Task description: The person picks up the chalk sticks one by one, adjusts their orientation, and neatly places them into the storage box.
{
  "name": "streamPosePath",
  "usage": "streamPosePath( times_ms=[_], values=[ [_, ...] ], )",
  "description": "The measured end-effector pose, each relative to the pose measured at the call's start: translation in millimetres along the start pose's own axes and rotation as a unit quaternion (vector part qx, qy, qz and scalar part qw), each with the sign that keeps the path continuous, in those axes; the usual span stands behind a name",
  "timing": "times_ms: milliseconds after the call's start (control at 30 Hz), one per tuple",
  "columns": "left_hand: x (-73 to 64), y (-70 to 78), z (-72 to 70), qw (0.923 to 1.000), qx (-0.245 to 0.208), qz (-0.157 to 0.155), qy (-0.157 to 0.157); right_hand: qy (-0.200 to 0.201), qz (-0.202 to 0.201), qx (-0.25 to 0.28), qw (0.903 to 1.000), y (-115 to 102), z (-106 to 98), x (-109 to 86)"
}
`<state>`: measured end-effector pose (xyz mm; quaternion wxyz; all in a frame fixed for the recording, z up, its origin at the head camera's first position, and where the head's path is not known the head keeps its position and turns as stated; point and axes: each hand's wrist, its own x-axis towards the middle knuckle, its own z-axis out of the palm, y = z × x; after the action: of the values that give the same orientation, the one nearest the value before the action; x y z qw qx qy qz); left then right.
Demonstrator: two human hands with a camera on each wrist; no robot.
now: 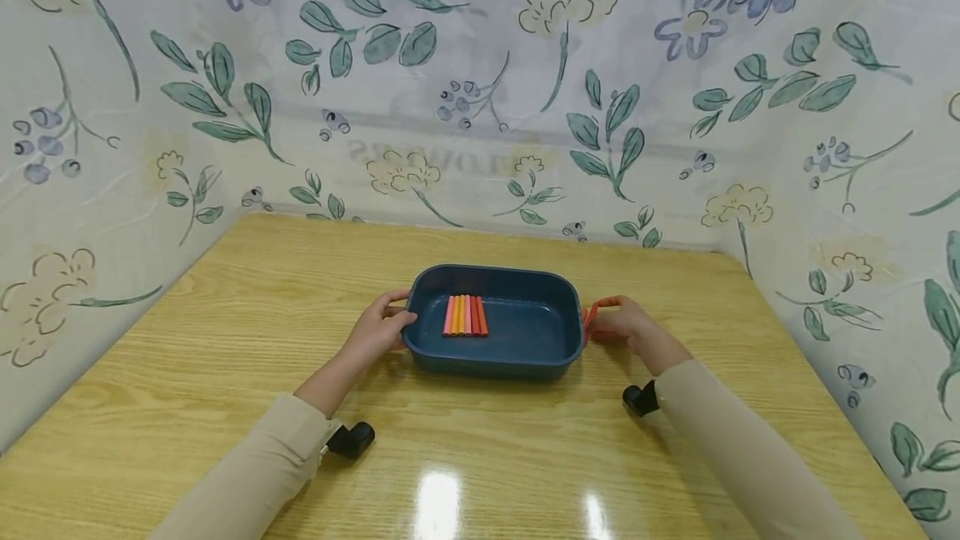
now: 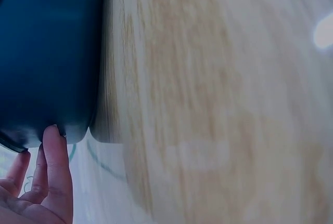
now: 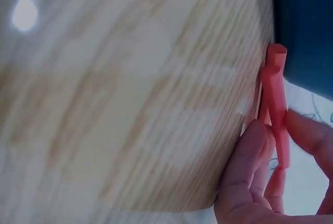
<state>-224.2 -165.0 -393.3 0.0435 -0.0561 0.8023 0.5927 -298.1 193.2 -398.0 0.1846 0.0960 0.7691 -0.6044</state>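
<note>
A dark blue rectangular dish (image 1: 525, 332) sits on the table. Inside it, towards the left, several coloured sticks (image 1: 465, 317) lie side by side in a row, pink, yellow, orange and red. At the dish's left end is my left hand (image 1: 381, 325), thumb at the rim and fingers against the outer wall (image 2: 57, 154). Beyond the right end, my right hand (image 1: 628, 325) pinches a red six-sided stick (image 3: 277, 109) between thumb and fingers. A second red stick (image 3: 277, 52) shows just behind it, close to the dish's wall; whether the fingers hold that one too is unclear.
The wooden table (image 1: 225, 315) has glare spots near its front edge. A flower-printed cloth (image 1: 480, 90) surrounds it at the back and sides. Black wrist cameras stick out beneath both beige sleeves (image 1: 247, 465).
</note>
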Motion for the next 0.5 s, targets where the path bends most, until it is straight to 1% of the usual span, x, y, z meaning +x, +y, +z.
streamPosePath(
  times_ms=[100,167,367,500],
  values=[
    [0.3,-0.2,-0.1,1.0000,-0.001,0.003,0.000,-0.005,0.006,0.058,0.9983,0.5,-2.5,1.0],
    [0.4,-0.4,-0.2,1.0000,-0.001,0.005,-0.001,-0.001,0.016,0.084,0.9963,0.9,-3.9,1.5],
    [-0.4,0.2,0.1,1.0000,0.000,0.004,0.001,-0.002,0.042,0.127,0.9910,1.2,-8.5,-1.5],
    [-0.5,-0.4,-0.4,1.0000,-0.005,0.002,-0.002,-0.002,0.048,0.133,0.9899,-1.2,-10.5,-4.0]
  ],
)
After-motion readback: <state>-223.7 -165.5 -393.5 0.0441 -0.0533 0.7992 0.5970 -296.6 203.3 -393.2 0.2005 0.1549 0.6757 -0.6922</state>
